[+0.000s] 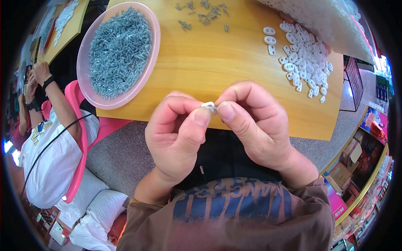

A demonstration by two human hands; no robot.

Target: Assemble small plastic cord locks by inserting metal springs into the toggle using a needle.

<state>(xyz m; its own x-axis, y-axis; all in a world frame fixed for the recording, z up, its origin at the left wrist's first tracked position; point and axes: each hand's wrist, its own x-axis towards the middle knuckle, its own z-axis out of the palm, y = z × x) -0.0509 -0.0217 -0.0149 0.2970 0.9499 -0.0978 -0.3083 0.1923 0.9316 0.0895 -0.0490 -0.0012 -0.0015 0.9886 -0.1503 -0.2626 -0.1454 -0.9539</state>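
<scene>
My left hand (pixel 178 136) pinches a small white plastic cord-lock piece (pixel 207 105) between thumb and forefinger, just past the table's near edge. My right hand (pixel 257 127) closes on the piece's other side, thumb and forefinger pressed together against it. Whether something smaller sits between those right fingertips is hidden. To the left, a pink oval basin (pixel 155 46) holds a heap of small metal springs (pixel 120 54). Similar white two-holed pieces (pixel 303 58) lie in a loose pile to the right. A few loose springs (pixel 205 16) are scattered at the far side.
The wooden table (pixel 201 62) ends just before my body. A large translucent bag of white parts (pixel 322 21) leans over the far right. One spring (pixel 202 170) rests on my dark lap. At left, another person (pixel 58 142) sits in a pink chair (pixel 75 167) near white sacks (pixel 102 209).
</scene>
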